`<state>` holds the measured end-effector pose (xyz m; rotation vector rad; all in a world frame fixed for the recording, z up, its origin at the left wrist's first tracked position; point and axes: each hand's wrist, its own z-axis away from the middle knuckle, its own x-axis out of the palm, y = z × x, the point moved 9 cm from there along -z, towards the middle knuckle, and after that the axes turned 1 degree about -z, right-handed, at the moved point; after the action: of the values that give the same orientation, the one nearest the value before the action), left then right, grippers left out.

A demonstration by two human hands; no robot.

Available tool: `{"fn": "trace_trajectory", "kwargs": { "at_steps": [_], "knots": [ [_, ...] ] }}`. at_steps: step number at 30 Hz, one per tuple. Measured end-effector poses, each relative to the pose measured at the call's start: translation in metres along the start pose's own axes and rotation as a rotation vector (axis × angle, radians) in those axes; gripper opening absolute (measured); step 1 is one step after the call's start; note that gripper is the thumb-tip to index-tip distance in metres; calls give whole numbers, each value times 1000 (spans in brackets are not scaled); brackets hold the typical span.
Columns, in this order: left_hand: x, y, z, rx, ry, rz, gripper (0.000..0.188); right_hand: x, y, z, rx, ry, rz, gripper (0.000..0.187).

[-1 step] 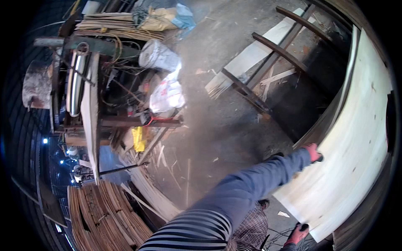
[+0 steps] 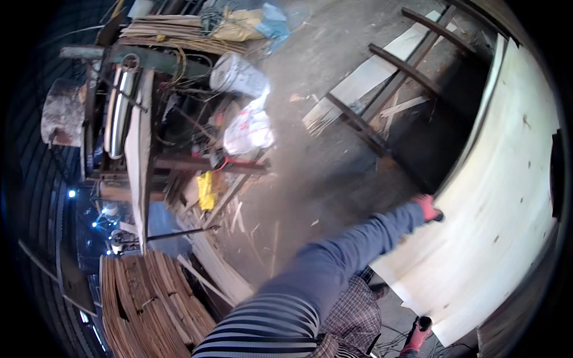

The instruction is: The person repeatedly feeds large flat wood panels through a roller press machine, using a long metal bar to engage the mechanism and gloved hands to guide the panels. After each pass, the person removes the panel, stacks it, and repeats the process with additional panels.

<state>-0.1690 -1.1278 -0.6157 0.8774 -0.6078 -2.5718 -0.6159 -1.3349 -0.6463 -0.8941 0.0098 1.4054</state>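
Observation:
A large pale wood veneer sheet [image 2: 477, 221] with small dark knots stretches down the right side. My left hand [image 2: 428, 209], in a red glove with dark fingertips, reaches across and grips the sheet's left edge, its thumb side partly hidden. Lower down, my right hand [image 2: 419, 334], gloved alike, closes on the sheet's near edge close to the bottom corner. The sheet bows slightly between its ends.
A dark metal frame with bars [image 2: 406, 68] stands beyond the sheet. At left are a machine with a shiny roller [image 2: 121, 110], a white bucket [image 2: 239, 76], a white sack [image 2: 248, 131] and stacked veneer [image 2: 152, 298]. Wood scraps litter the floor.
My left hand and the sheet's near end have shifted a little left and up. The machine and bucket sit slightly farther right in view. Both hands keep their grip.

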Motion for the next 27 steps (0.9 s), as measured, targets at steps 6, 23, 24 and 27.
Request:
{"fn": "trace_trajectory", "kwargs": {
  "at_steps": [6, 23, 24, 27],
  "knots": [
    [-34, -210, 34, -288, 142, -88, 81, 13, 84, -19, 31, -40, -357, 56],
    [-14, -336, -44, -319, 27, 471, 33, -65, 309, -153, 258, -239, -699, 53],
    [-8, -323, -43, -388, 26, 376, 36, -83, 330, -144, 241, -189, -601, 51],
    [-38, -315, -44, -49, 4, 185, 47, -50, 280, -126, 363, 18, -696, 38]
  ]
}}
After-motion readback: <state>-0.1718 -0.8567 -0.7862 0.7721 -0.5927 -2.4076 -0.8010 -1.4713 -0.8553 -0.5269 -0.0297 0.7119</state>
